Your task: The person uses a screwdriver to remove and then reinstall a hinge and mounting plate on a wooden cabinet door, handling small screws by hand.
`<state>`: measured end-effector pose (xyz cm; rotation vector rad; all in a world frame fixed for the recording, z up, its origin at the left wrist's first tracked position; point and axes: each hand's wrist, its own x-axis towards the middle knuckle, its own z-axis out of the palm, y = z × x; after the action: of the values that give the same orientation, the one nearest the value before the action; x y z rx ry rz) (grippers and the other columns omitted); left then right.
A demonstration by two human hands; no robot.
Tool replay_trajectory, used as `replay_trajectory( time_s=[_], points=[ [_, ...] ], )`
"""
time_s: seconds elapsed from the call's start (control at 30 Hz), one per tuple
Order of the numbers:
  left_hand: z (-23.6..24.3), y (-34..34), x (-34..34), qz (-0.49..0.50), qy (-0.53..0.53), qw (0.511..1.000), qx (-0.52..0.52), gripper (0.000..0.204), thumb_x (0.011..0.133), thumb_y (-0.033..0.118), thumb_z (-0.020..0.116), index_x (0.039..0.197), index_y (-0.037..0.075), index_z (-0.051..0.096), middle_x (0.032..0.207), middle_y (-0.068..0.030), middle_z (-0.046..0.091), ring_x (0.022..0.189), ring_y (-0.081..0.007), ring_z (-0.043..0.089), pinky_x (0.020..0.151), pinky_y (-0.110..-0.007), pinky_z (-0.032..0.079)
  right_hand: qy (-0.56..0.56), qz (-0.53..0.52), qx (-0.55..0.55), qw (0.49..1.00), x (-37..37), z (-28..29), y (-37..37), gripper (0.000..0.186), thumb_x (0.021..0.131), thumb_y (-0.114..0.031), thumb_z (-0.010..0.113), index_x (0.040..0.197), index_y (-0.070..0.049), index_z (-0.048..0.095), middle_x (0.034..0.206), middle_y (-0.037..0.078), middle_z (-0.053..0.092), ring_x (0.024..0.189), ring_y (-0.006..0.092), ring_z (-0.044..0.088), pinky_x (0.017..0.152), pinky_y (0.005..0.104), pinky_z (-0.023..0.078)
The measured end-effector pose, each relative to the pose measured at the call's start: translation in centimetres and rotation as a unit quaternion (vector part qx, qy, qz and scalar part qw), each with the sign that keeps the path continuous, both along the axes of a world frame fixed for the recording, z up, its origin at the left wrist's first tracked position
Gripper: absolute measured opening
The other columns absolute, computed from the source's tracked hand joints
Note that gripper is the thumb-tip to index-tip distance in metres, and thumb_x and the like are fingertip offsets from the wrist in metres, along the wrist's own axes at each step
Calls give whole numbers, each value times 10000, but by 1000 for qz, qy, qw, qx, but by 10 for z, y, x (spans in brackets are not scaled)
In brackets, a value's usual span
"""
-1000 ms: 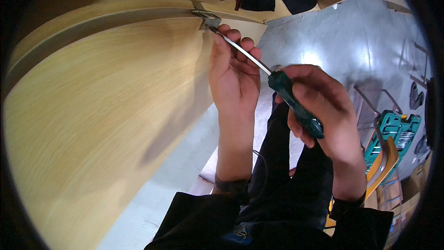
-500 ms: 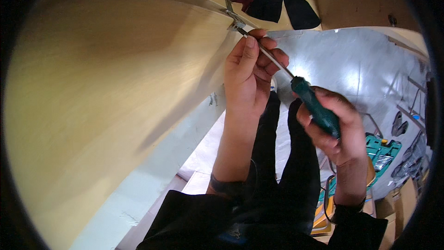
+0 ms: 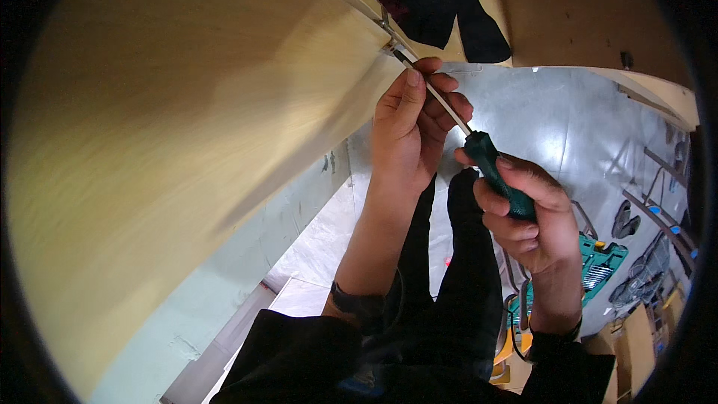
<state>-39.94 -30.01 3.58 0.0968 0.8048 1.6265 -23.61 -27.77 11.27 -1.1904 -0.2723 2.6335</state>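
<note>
Against the pale curved plywood panel (image 3: 187, 127), the right hand (image 3: 527, 217) stays clenched on the green-handled screwdriver (image 3: 499, 172), its tip now nearer the small metal bracket (image 3: 387, 34) at the panel's edge, while the left hand (image 3: 411, 131) pinches the shaft, so driving seems underway.

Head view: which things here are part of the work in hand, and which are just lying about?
In use:
- screwdriver, green handle gripped by right hand
- its shaft steadied by left hand
- metal bracket at the tip
- wooden panel

Lying about:
- green tool case on the floor
- cardboard boxes
</note>
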Motion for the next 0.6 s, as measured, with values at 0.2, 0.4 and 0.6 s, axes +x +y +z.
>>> replay_trajectory(
  time_s=[0.2, 0.4, 0.6],
  points=[
    [-3, 0, 1, 10, 4, 1000, 10, 246, 951, 264, 476, 1020, 42, 555, 832, -52, 631, 697, -200, 636, 647, -315, 523, -228, 51, 463, 855, -13, -4, -17, 293, 864, -83, 559, 1143, -4, 517, 774, 113, 578, 538, 150, 538, 405, 225, 390],
    [1, 4, 8, 16, 21, 1000, 6, 240, 951, 273, 476, 1031, 66, 567, 830, -17, 634, 707, -183, 627, 658, -308, 506, -432, 150, 711, 533, -14, -8, -21, 327, 801, -9, 603, 1117, -7, 518, 815, 144, 590, 699, 245, 620, 597, 281, 486],
    [7, 5, 8, 30, 4, 1000, 4, 255, 948, 277, 482, 1049, 57, 561, 825, -23, 632, 666, -195, 618, 629, -313, 501, 92, -26, -104, 990, 5, -7, 14, 230, 892, -201, 564, 1015, -10, 528, 784, 60, 556, 492, 54, 423, 328, 191, 235]
  ],
)
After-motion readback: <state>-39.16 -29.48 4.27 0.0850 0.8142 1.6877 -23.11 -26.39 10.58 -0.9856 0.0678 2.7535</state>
